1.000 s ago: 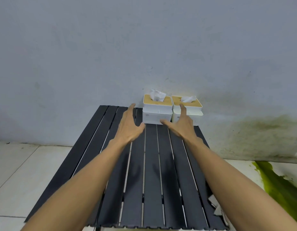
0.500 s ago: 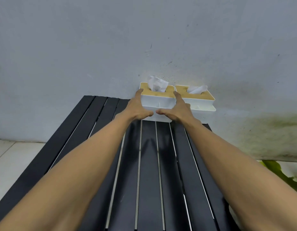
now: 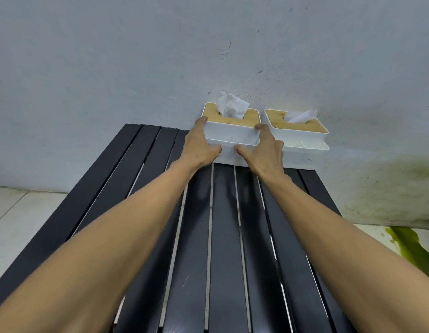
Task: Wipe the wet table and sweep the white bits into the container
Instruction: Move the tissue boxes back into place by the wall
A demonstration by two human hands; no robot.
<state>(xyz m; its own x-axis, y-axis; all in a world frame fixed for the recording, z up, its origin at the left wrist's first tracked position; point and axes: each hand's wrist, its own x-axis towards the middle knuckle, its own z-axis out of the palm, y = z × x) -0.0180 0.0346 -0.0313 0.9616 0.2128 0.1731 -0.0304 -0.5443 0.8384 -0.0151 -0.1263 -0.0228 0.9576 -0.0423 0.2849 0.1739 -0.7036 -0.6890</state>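
Both arms stretched forward; left hand (image 3: pixel 199 146) and right hand (image 3: pixel 264 151) fingers clasp the left tissue box (image 3: pixel 232 137)

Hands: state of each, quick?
Left hand: closed on the left tissue box.
Right hand: closed on the same box.

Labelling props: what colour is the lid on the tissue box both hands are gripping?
Light wood tan lid on a white tissue box, clearest in the head view.

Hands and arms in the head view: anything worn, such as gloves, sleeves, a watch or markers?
Nothing worn. The left hand and the right hand are bare, with no gloves, rings or tags. Both forearms are bare as far as the frame edge: no sleeves, watch, straps or cables show.
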